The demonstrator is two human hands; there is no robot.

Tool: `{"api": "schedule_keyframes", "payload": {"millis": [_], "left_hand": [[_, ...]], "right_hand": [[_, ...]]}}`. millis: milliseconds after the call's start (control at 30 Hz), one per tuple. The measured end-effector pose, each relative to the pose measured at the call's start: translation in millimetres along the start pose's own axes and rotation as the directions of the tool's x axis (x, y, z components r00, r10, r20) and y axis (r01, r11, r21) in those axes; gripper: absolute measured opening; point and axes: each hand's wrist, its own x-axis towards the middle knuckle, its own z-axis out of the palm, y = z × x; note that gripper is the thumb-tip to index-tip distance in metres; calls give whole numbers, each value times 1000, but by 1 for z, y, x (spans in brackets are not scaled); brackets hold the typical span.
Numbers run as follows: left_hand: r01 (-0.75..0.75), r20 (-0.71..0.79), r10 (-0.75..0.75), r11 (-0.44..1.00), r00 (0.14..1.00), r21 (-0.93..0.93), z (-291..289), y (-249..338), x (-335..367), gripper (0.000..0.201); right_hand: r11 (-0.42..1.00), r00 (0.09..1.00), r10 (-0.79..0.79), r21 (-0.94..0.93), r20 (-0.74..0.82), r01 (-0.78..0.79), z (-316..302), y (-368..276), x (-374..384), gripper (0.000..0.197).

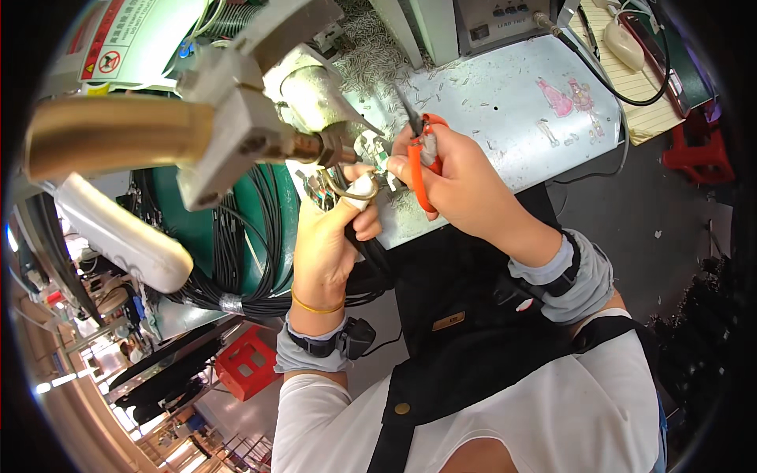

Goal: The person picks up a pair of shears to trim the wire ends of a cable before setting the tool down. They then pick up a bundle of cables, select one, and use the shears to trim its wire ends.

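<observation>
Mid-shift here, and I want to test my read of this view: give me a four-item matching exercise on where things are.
1. Orange-handled tool
2. Computer mouse
3. Black cables
4. Yellow band

A. Lying over the green surface
B. Around the wrist of the left hand
C. In the right hand
D. At the picture's upper right

Pairs: 1-C, 2-D, 3-A, 4-B.

green piece (382, 161): too small | brown tube (118, 135): blurred | black cables (228, 256): partly hidden
</observation>
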Motion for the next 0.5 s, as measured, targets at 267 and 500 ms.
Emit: {"api": "schedule_keyframes", "payload": {"millis": [267, 500], "left_hand": [[-210, -58, 231, 946, 971, 247, 6, -24, -42, 14], [49, 266, -125, 960, 956, 276, 7, -24, -60, 16]], "right_hand": [[971, 984, 55, 220, 171, -92, -5, -25, -30, 11], [976, 934, 45, 183, 355, -117, -7, -25, -34, 11]]}}
